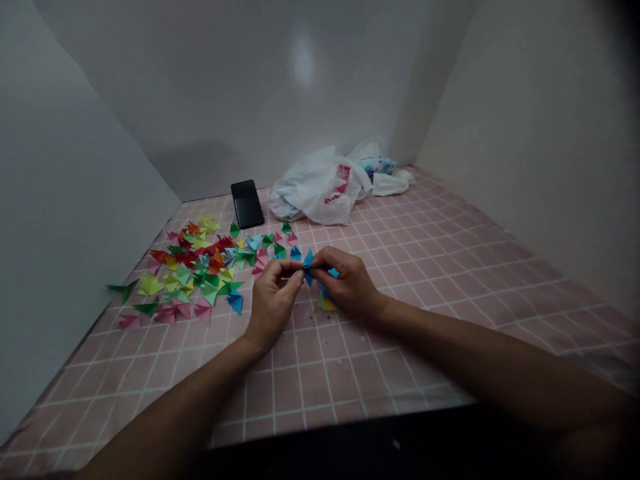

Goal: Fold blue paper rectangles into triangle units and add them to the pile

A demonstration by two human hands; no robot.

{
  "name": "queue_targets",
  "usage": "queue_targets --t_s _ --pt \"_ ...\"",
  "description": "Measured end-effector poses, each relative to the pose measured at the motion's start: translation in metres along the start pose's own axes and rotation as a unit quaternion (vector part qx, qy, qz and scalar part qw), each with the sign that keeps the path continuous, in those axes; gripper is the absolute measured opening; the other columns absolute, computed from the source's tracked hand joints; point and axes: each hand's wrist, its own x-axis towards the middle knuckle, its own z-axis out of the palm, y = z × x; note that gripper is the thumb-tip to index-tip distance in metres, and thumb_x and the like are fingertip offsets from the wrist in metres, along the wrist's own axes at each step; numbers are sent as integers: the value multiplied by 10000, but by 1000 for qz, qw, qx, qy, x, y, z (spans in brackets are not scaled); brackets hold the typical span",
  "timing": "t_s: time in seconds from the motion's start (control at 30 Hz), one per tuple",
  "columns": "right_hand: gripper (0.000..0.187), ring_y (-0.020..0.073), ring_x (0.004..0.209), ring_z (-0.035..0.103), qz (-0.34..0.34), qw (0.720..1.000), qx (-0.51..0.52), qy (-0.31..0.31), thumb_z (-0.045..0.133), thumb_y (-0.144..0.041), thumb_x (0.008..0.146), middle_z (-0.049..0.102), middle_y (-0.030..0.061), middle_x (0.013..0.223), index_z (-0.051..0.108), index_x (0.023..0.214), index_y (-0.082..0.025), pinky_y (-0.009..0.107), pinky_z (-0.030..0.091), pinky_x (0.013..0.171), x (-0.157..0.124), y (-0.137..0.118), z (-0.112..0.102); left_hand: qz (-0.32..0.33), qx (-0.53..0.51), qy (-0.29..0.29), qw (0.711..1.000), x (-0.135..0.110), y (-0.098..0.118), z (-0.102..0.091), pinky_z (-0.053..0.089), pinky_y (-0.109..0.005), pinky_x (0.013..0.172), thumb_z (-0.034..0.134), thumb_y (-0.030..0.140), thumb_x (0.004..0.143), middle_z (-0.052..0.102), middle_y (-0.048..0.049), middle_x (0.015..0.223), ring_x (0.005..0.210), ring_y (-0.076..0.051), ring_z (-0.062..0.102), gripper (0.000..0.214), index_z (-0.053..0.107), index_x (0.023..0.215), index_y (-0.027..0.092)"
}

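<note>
Between my two hands is a small blue origami crane [309, 259], its pointed paper tips sticking up and down from my fingers. My left hand [274, 293] pinches one side of it with thumb and forefinger. From the other side, my right hand [347, 279] closes its fingertips on the same piece. Partly hidden under the right hand are blue and yellow papers [329, 303]. A blue folded piece [295, 253] lies just beyond my fingers. To the left spreads a pile of folded paper cranes [200, 260] in red, green, yellow, pink and blue.
A pink checked cloth [430, 247] covers the table. At the back lies a black phone [247, 204], leaning slightly. White plastic bags [320, 183] are heaped to its right. Pale walls [300, 100] enclose the back and both sides.
</note>
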Motion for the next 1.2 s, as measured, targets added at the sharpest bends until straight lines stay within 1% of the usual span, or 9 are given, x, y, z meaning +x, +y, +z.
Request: queue_targets --t_s 0.17,0.33,0.6,0.93,1.07,1.2 --pt "128 161 727 585 -7 1000 -10 7 601 -119 873 611 11 763 589 777 -202 288 442 683 0 1 1 4 21 -1 1000 -2 0 -1 519 -317 777 660 309 861 656 -31 901 813 -169 632 138 685 925 190" --pt "142 159 740 575 -23 1000 -13 6 590 -107 878 590 9 773 579 771 -200 289 440 688 0 2 1 2 42 -2 999 -1 3 -1 513 -323 785 643 315 868 653 -42 928 845 -178 633 156 698 936 187" --pt "137 168 790 589 -29 999 -28 -8 586 -98 895 590 21 828 594 808 -204 297 462 720 -1 1 -1 -2 23 0 1000 -1 2 0 521 -314 769 655 310 858 651 -28 891 822 -169 620 142 671 932 190" --pt "159 179 877 607 -58 997 -47 3 587 -61 866 595 31 910 600 823 -214 312 492 778 -2 4 1 -3 33 -18 999 1 -3 -3 523 -330 803 629 359 889 651 -47 948 881 -188 624 196 724 946 197" --pt "170 180 893 608 -71 994 -85 -16 554 -57 884 600 42 944 602 842 -215 311 494 775 -3 2 0 -43 2 -15 999 1 -1 -2 503 -298 737 654 385 862 652 -33 923 783 -156 606 221 726 926 187" --pt "164 180 907 608 -87 990 -107 -27 533 -76 912 606 48 957 608 864 -214 314 496 790 -4 1 0 -110 -78 -8 991 2 3 1 452 -250 650 702 386 802 617 3 820 668 -110 534 212 707 862 183"
